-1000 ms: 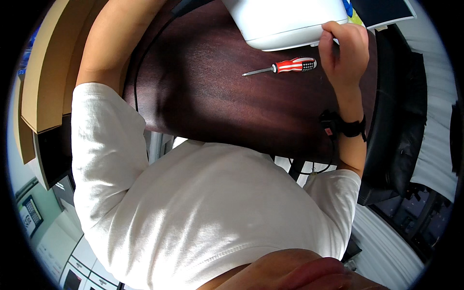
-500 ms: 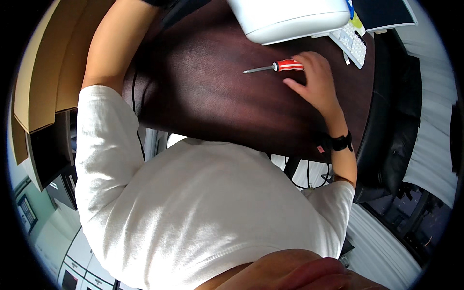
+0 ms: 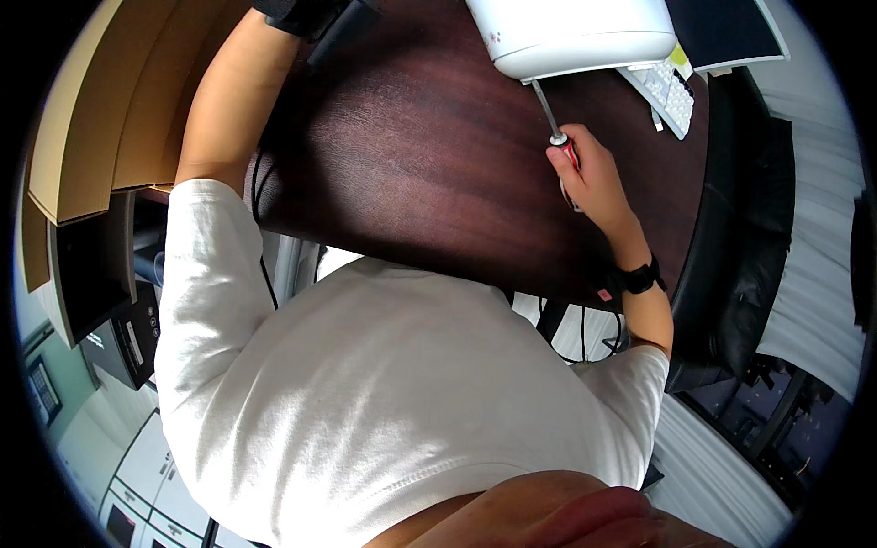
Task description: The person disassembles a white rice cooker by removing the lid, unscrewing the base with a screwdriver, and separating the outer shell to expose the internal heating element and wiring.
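Observation:
My right hand [image 3: 600,184] is closed around the red and white handle of a screwdriver [image 3: 548,111], thumb laid along it. The metal shaft points up and away from me. Its tip reaches the near lower edge of a white, rounded casing [image 3: 585,35] at the top of the view; whether it touches or only overlaps in sight I cannot tell. My left forearm [image 3: 239,100] stretches up past the left side of the desk, a black band on its wrist; the left hand itself lies beyond the upper edge of the picture.
The dark brown desk [image 3: 402,155] spreads beneath both arms. Right of the casing are a white keyboard [image 3: 667,96] and a dark screen [image 3: 726,32]. A cardboard box [image 3: 100,119] stands at the left, with a black cable [image 3: 256,196] near it. A black padded seat [image 3: 749,247] borders the right side.
The screwdriver was lying on the desk pointing left, with my loosely opened right hand at its handle. Now the hand grips it and the shaft has swung up toward the casing.

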Available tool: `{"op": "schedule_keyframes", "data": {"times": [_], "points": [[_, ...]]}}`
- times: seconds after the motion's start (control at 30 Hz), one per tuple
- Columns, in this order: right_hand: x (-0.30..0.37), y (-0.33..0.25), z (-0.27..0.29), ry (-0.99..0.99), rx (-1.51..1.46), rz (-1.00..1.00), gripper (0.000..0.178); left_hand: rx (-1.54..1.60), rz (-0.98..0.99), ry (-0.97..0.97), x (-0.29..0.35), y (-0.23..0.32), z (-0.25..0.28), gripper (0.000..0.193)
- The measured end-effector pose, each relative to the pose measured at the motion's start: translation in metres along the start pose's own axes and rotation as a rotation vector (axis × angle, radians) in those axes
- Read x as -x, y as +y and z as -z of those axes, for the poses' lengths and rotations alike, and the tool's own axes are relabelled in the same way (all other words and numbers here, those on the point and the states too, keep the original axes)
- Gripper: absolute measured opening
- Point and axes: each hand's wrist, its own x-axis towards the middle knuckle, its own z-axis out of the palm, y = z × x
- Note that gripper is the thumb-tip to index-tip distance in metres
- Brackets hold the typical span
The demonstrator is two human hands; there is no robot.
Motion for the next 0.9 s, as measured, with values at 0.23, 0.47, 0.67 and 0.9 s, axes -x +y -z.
{"op": "schedule_keyframes", "data": {"times": [0.23, 0.47, 0.67, 0.9], "points": [[0.026, -0.014, 0.006, -0.084, -0.521, -0.259, 0.025, -0.046, 0.059, 0.15, -0.031, 0.025, -0.036, 0.067], [0.035, -0.033, 0.014, -0.005, -0.849, -0.361, 0.033, -0.19, 0.1, 0.249, -0.067, 0.058, -0.066, 0.072], [0.043, -0.051, 0.018, 0.079, -1.01, -0.429, 0.038, -0.191, 0.169, 0.303, -0.053, 0.062, -0.077, 0.07], [0.059, -0.055, 0.016, 0.172, -1.101, -0.5, 0.04, 0.143, 0.136, 0.354, -0.027, 0.048, -0.098, 0.053]]}}
